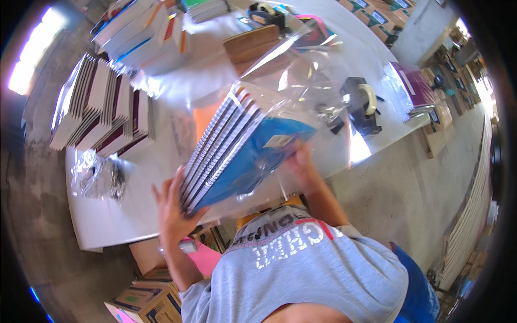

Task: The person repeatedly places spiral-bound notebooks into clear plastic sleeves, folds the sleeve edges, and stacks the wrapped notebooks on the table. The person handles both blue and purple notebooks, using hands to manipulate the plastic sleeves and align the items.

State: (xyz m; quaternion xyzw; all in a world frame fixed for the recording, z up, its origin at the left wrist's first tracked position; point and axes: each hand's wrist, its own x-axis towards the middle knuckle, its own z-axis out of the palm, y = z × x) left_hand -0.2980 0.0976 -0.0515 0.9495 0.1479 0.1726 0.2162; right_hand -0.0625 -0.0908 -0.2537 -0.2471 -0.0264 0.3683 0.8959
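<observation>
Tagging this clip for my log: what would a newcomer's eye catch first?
First, the blue-covered stack of spiral-bound notebooks, tilted between left hand and right hand mid-picture. Then the shiny clear plastic beyond it, and the black tape dispenser rightward on the white table.

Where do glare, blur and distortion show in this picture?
Head view: glare streaks the plastic film above the notebooks; upper left, a light patch is blown out; the right hand looks slightly blurred; table edges bow.
</observation>
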